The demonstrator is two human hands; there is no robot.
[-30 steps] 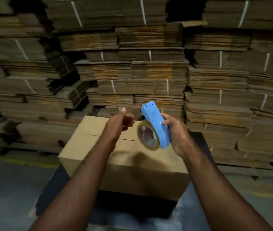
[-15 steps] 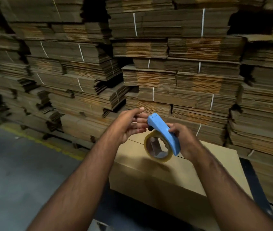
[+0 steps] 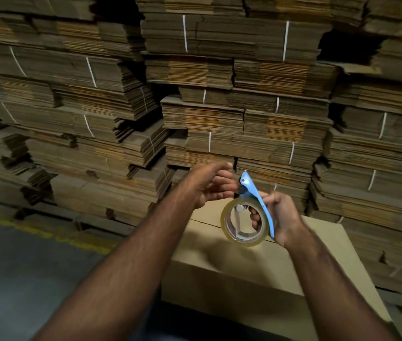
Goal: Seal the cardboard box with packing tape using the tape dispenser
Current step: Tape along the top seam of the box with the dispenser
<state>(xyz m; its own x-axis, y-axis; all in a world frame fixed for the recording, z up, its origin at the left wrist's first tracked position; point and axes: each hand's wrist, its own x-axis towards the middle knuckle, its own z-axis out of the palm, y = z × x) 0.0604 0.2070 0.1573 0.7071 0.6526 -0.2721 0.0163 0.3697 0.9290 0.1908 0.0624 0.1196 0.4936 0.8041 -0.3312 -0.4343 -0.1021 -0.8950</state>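
Filling the whole background, the strapped bundles of flattened cardboard (image 3: 231, 70) form a wall just behind the work, so there is little room to swing past the far edge. The cardboard box (image 3: 231, 264) sits below the hands, flaps down and its centre seam bare; it looks light and stiff, likely to slide under a firm pull unless braced. What carries it is hidden. The tape dispenser (image 3: 256, 205) hangs above the seam, a light plastic frame best held by its curved blue back. The right hand (image 3: 281, 217) holds it that way, fingers through the roll. The left hand (image 3: 209, 185) reaches its nose with fingers curled; whether they pinch the tape end, I cannot tell.
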